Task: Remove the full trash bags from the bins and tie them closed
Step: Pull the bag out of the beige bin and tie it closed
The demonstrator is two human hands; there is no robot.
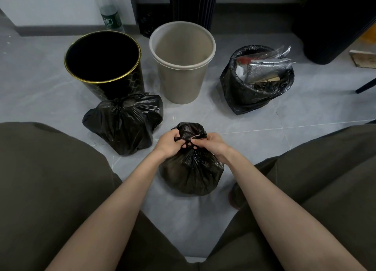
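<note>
- Trash bag on the floor between the knees: left hand and right hand both pinch its gathered neck, knot looks unfinished.
- Tied bag done, lying against the black bin.
- Beige bin emptied.
- Third bag, far right: open, untied.

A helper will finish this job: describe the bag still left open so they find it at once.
Find the empty beige bin on the floor. To its right stands a black bag. Unlike the tied bag and the bag being tied, its mouth gapes open, with clear wrappers sticking out.
</note>
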